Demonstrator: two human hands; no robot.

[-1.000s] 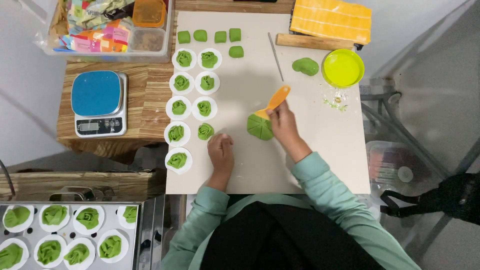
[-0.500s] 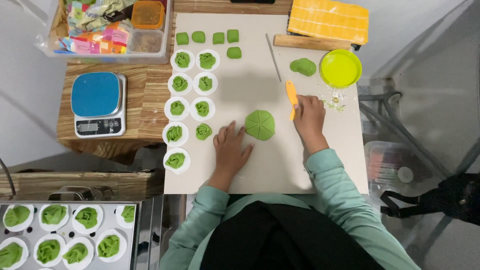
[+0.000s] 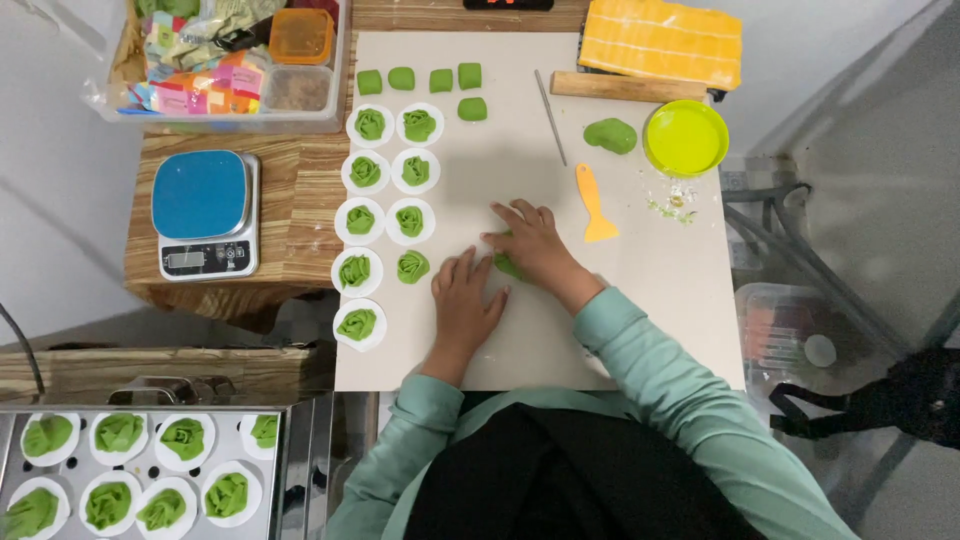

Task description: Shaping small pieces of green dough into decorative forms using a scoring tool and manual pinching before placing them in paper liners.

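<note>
Here the right hand (image 3: 535, 243) lies spread over a green dough piece (image 3: 507, 266), covering most of it on the surface (image 3: 640, 300). Just beside it, the left hand (image 3: 465, 300) rests flat, fingers open, holding nothing. An orange scraper (image 3: 594, 203) lies beyond the right hand.

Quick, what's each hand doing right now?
Left hand: open, flat on the mat, holding nothing.
Right hand: fingers spread over the green dough, pressing on it, not gripping.
</note>
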